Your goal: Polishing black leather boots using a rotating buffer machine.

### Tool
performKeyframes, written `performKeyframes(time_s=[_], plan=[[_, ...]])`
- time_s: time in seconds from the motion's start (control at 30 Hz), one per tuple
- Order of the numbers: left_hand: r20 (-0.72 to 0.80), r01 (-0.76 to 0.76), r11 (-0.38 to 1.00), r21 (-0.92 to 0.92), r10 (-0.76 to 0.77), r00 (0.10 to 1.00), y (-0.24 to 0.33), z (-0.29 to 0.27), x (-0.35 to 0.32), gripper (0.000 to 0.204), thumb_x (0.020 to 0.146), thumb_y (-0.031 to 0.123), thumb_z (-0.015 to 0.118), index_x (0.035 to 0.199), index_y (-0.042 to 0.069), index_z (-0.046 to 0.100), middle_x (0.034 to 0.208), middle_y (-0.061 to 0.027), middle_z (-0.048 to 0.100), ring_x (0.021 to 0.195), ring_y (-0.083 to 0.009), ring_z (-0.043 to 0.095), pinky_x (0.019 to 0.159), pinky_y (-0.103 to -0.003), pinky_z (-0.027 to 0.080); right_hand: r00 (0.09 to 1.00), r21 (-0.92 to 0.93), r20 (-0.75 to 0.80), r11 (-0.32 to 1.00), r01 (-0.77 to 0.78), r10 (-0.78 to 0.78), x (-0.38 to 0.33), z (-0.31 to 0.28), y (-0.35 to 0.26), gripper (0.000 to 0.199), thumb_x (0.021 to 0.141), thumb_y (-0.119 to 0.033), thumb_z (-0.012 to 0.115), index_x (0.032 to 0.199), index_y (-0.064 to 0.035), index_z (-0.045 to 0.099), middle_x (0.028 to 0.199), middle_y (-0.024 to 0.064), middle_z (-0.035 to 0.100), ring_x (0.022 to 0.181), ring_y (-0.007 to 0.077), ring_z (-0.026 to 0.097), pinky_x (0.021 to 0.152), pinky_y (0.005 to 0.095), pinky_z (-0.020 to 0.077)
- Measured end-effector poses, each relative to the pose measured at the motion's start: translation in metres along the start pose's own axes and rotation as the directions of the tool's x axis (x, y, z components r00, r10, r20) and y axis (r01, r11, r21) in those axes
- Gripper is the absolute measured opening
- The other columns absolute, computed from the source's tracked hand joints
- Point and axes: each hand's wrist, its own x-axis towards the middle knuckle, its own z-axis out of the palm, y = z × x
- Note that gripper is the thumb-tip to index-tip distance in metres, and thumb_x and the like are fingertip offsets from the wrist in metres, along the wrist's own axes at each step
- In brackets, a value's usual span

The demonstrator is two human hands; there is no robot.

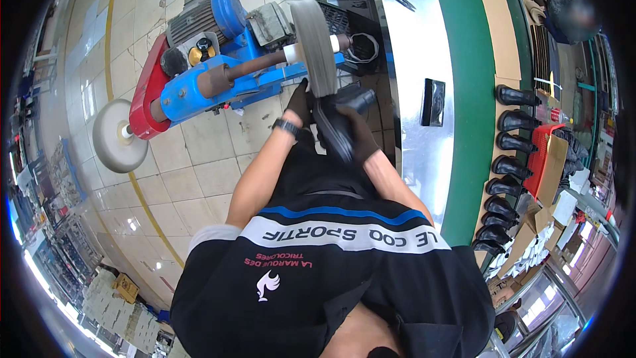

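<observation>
Both arms extended forward; left hand [301,103], right hand [360,134] gloved, gripping.

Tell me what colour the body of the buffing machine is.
The buffing machine has a blue body with a red guard at one end, seen in the head view.

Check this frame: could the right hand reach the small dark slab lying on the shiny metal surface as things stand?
Probably not right away. The right hand grips the black shoe at the grey wheel. Nothing blocks the way to the slab, which lies apart to the right.
</observation>
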Motion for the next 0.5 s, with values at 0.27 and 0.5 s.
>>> performKeyframes(time_s=[0.27, 0.5], plan=[[-0.016, 0.171, 0.880, -0.444, -0.199, 0.980, -0.001, 0.024, -0.002, 0.040, 0.090, 0.032, 0.034, 0.098, 0.001, 0.058, 0.093, -0.0162, 0.063, 0.081, -0.0270, 0.060, 0.077, -0.037, 0.048, 0.999, 0.005, -0.017, 0.999, 0.050, -0.050, 0.012, -0.015, 0.005, 0.043, 0.081, -0.038, 0.053, 0.099, 0.0009, 0.057, 0.076, 0.0147, 0.063, 0.062, 0.0248, 0.062, 0.057, 0.0325, 0.0524], [-0.100, 0.077, 0.946, -0.313, -0.114, 0.988, -0.013, 0.018, 0.006, 0.037, 0.083, 0.027, 0.034, 0.098, 0.002, 0.057, 0.090, -0.0182, 0.062, 0.080, -0.0302, 0.060, 0.076, -0.043, 0.048, 0.993, -0.003, -0.072, 0.996, 0.093, -0.093, 0.005, -0.002, 0.006, 0.041, 0.081, -0.036, 0.054, 0.100, 0.0002, 0.057, 0.078, 0.0130, 0.064, 0.062, 0.0239, 0.063, 0.054, 0.0322, 0.0532]])
